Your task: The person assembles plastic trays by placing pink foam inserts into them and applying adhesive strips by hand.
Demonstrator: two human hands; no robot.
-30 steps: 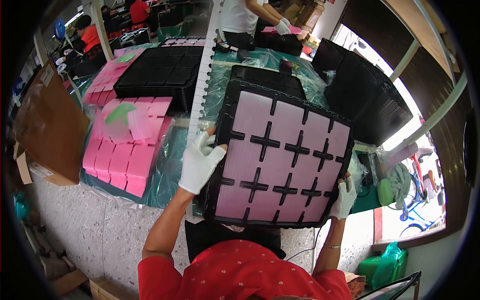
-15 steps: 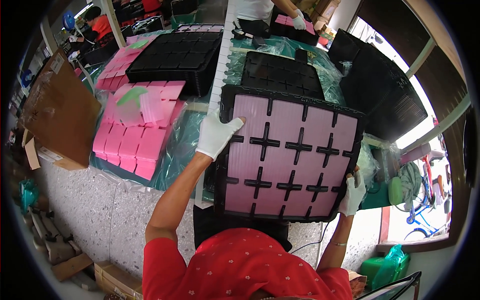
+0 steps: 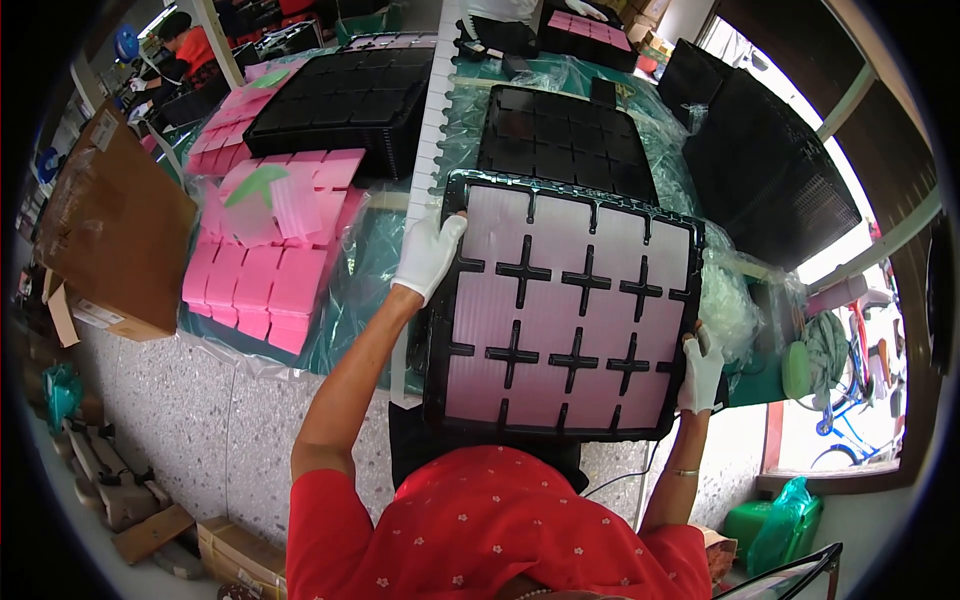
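With left hand and right hand, both white-gloved, grasping one black tray by opposite sides. In the head view, counting on it six full crosses amid pink lining; also, to the left, two pink stacks, one black stack and one large brown box. Holding the tray tilted before a red shirt, forearms reaching up; gripping higher on the left, lower on the right.

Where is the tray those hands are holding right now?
In the head view, the held tray is right of centre, between the left hand and right hand, in front of another black tray.
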